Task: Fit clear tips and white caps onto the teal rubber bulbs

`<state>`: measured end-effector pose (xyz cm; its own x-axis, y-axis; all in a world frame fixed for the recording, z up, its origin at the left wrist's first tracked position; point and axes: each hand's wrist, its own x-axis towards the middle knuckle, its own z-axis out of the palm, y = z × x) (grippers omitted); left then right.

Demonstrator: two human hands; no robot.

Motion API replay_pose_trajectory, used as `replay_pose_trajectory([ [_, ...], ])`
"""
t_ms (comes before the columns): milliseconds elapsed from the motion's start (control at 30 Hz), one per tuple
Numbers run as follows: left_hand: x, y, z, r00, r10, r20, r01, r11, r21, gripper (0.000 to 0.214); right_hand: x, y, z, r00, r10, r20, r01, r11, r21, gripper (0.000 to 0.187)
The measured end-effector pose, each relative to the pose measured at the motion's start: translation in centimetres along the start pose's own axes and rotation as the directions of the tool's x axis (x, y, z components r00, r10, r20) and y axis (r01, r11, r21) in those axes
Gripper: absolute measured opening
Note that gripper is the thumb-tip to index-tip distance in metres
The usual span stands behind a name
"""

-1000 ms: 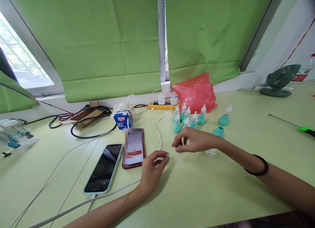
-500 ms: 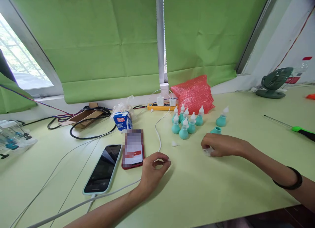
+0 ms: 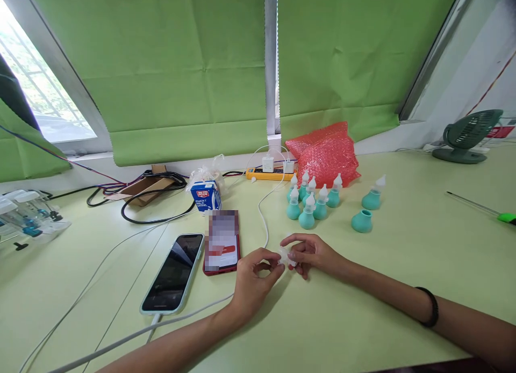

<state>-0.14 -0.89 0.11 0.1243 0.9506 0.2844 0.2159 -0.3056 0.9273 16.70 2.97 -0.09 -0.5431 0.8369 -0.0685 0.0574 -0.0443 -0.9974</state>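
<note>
Over the table in front of me, my left hand (image 3: pixel 256 281) and my right hand (image 3: pixel 316 257) meet at a small translucent white plastic piece (image 3: pixel 284 256). The left thumb and index finger pinch its left side, while the right fingertips close on its right side. Fingers cover much of it, so its full shape is hidden. Beyond the right hand an open-topped teal rubber bulb (image 3: pixel 362 221) lies tilted. Behind that stands a teal bulb with a translucent nozzle (image 3: pixel 373 195). Several more nozzle-topped bulbs (image 3: pixel 307 214) stand grouped farther left.
Left of my hands lie a red-cased phone (image 3: pixel 221 244) and a light-cased phone (image 3: pixel 173 276) with a white cable (image 3: pixel 193 308). Behind are a milk carton (image 3: pixel 206 196), a yellow power strip (image 3: pixel 266 174) and a red bubble-wrap bag (image 3: pixel 326 155). A screwdriver (image 3: pixel 479 203) and fan (image 3: pixel 463 139) are right.
My right hand has moved left from beside the open bulb, bringing the translucent piece to my left hand. The open bulb now shows fully. The small white tip on the table is no longer visible.
</note>
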Motion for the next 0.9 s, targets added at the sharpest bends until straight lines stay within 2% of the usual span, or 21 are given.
replay_pose_trajectory([
  [200, 0.01, 0.09, -0.04, 1.000, 0.007, -0.009, -0.007, 0.999, -0.037, 0.010, -0.73, -0.65, 0.24, 0.996, 0.048, 0.073, -0.053, 0.996, 0.073, 0.041],
  [467, 0.00, -0.19, -0.08, 0.999, 0.050, -0.015, -0.050, 0.999, 0.002, 0.011, -0.66, -0.33, -0.02, 0.992, 0.084, 0.091, -0.092, 0.991, 0.094, 0.039],
  [700, 0.10, -0.24, 0.00, 0.995, 0.095, -0.025, -0.092, 0.992, 0.092, 0.016, -0.75, -0.15, -0.01, 0.991, 0.048, 0.128, -0.064, 0.990, 0.126, 0.041],
  [900, 0.16, -0.11, 0.04, 0.997, 0.074, -0.016, -0.072, 0.993, 0.094, 0.019, -0.95, 0.22, 0.27, 0.998, -0.009, 0.067, 0.002, 0.994, 0.113, 0.042],
])
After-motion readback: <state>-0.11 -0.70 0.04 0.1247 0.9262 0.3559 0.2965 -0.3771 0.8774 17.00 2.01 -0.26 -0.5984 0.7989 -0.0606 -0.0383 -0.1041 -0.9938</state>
